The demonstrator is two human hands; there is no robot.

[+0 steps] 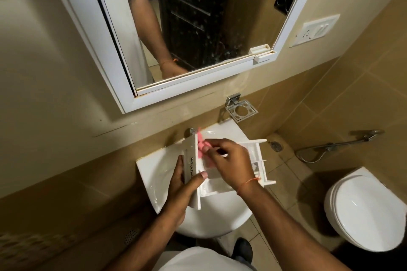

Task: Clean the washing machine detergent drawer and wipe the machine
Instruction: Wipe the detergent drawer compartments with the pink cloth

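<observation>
A white detergent drawer (257, 154) with several compartments is held over a white washbasin (154, 174). My left hand (182, 187) grips its front panel, thumb across the top edge beside the printed brand name. My right hand (231, 163) reaches into the drawer from above, fingers pinched on a pink cloth (201, 146) that presses against the inside of the front panel. The cloth is blurred. Much of the drawer's inside is hidden under my right hand.
A tap (192, 131) sits at the basin's back edge. Above it hang a metal holder (241, 110) and a white-framed mirror (187, 28). A toilet (365, 211) stands to the right, with a spray hose (330, 146) on the tiled wall.
</observation>
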